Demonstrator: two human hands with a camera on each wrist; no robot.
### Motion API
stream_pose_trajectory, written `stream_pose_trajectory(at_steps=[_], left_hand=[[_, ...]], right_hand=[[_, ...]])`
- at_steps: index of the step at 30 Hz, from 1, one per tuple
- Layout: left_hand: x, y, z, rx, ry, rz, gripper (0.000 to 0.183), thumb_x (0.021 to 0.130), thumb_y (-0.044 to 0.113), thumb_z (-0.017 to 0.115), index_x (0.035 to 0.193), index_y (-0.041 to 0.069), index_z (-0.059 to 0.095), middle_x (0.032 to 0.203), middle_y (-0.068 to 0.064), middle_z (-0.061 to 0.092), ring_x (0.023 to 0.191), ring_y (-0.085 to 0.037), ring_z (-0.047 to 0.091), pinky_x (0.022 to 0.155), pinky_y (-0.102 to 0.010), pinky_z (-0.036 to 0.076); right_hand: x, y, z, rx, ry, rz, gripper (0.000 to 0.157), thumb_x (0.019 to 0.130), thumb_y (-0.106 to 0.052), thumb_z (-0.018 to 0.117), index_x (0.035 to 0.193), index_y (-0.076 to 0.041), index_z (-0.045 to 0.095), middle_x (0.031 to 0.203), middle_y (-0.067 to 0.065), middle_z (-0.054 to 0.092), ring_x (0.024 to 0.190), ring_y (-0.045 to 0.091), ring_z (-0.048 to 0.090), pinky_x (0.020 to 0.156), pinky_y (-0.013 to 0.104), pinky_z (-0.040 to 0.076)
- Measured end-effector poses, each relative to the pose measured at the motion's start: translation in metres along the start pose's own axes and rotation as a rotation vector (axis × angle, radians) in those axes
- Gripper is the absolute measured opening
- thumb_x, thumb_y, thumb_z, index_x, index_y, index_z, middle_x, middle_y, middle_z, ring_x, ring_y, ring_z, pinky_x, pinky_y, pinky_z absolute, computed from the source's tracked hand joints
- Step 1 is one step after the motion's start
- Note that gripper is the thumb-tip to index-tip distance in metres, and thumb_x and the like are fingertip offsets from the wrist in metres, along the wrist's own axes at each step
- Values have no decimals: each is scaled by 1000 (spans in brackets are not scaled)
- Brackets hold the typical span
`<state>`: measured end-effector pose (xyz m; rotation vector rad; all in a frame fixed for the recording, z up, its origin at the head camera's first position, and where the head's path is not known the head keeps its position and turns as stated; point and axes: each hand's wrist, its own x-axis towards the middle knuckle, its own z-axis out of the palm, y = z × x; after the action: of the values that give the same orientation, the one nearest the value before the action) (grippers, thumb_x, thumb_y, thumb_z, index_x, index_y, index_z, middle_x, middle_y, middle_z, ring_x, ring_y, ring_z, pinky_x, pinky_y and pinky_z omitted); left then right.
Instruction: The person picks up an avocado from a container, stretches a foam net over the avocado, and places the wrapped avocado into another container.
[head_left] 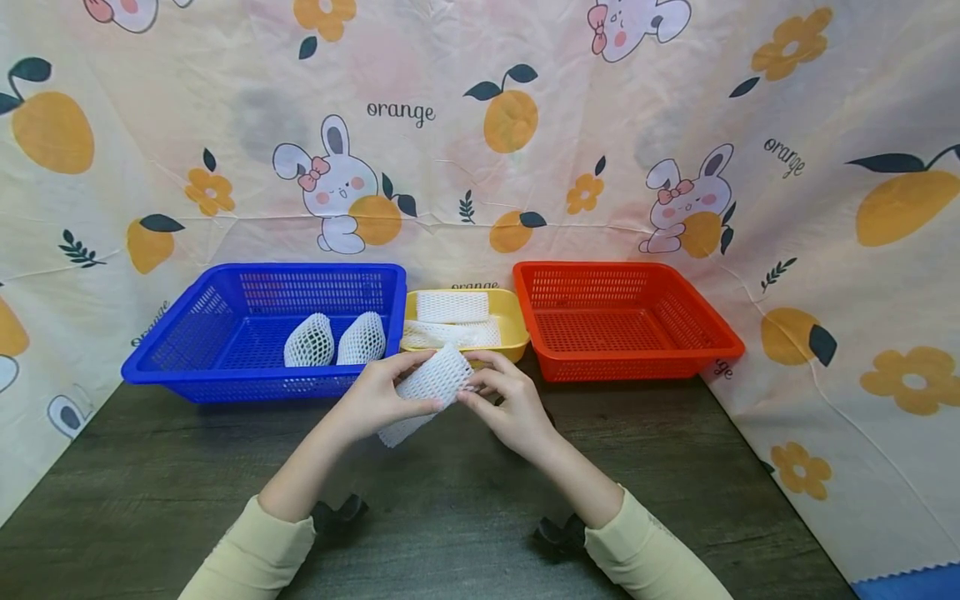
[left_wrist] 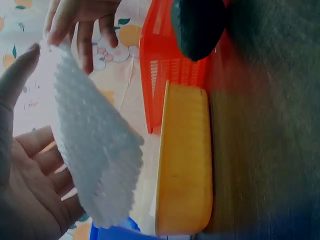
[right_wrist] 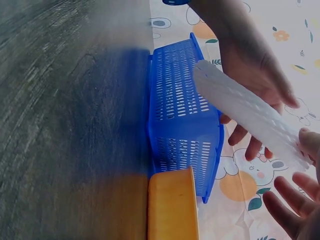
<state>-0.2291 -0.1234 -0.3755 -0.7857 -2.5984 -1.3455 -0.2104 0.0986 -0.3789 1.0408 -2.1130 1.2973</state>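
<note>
Both hands hold a white foam net sleeve [head_left: 437, 379] up over the table, in front of the yellow tray. My left hand [head_left: 378, 398] grips its left side, thumb in front and fingers behind. At the sleeve's upper right end, my right hand [head_left: 513, 404] pinches the edge between thumb and fingertips. The sleeve looks flat and slants down to the left. In the left wrist view a dark green, smooth oval fruit [left_wrist: 199, 30] shows near the red basket; the right hand mostly hides it in the head view.
Two net-wrapped fruits [head_left: 309, 342] stand in the blue basket [head_left: 262, 387] at the left. More foam sleeves [head_left: 452, 307] lie in the yellow tray [head_left: 513, 325] at the back middle. A red basket [head_left: 637, 367] stands at the right. Printed cloth [head_left: 435, 183] hangs behind.
</note>
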Motion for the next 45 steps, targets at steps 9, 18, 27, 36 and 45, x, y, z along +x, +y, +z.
stream_pose_trajectory(at_steps=[9,18,27,36,45], left_hand=[[0,1,5,69,-1,57,62,77,26,82,131,7,58,123,-8,60,98,-20,59,79,-39,50],[0,-5,-4,-193,-76,-20,44,86,20,73,125,3,61,110,-10,65,88,-21,61,72,-35,52],[2,-9,-8,-274,-36,-57,27,92,13,66,110,-6,66,90,-12,68,71,-17,62,60,-28,51],[1,-14,-17,-336,9,-95,24,93,12,63,105,-9,66,80,-10,66,64,-12,59,56,-26,49],[1,-16,-21,-321,36,-78,20,93,9,63,101,-9,67,78,-7,64,62,-10,54,54,-23,45]], right_hand=[[-1,4,3,4,61,-14,11,76,3,77,83,2,69,116,22,58,82,26,63,64,44,55],[-4,15,1,-5,47,-24,26,76,-1,79,100,0,70,102,9,66,86,23,64,63,34,54],[-6,13,2,-29,30,-36,17,77,2,77,93,-3,73,91,4,69,79,14,63,64,36,54],[-10,12,3,-35,-11,-53,15,80,-4,76,95,-5,74,90,3,70,75,11,63,62,33,53],[-11,10,2,-29,-26,-76,17,80,-3,76,97,-6,74,89,0,70,72,9,61,60,31,53]])
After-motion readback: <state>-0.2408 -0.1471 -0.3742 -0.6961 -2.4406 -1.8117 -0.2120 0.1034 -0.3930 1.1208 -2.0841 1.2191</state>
